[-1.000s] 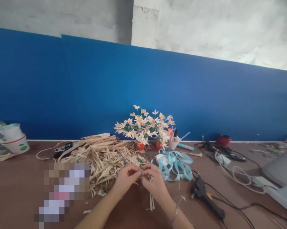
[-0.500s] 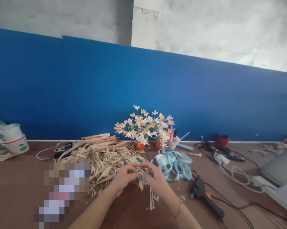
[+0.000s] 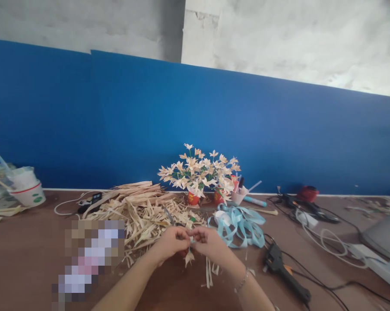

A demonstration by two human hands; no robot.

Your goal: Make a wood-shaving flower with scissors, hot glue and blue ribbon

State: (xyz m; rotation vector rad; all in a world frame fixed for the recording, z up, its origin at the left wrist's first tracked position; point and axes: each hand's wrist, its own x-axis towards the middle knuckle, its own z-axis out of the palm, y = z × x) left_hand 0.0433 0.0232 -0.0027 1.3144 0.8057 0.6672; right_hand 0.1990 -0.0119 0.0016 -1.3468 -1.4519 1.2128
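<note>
My left hand [image 3: 172, 244] and my right hand [image 3: 209, 245] meet over the front of the table, fingers pinched together. Between them is a small husk flower [image 3: 189, 258], its pale petals pointing down. A bit of light blue, perhaps ribbon, shows at the fingertips; the fingers hide most of the stem end. Just behind my left hand lies a heap of dry husk strips [image 3: 139, 216], with a metal blade, maybe scissors [image 3: 169, 215], resting in it. Beyond my right hand is a tangle of light blue ribbon [image 3: 243, 224].
Finished husk flowers [image 3: 198, 168] stand in red pots [image 3: 192, 198] by the blue partition [image 3: 133, 116]. To the right lie a black glue gun [image 3: 283, 272], cables and a power strip [image 3: 372, 263]. A white paper cup [image 3: 28, 194] is far left. Husk scraps [image 3: 208, 274] lie in front.
My hands have drawn closer together, and the right fingers have curled in. The flower now hangs more plainly below the fingertips. The whole view has shifted slightly.
</note>
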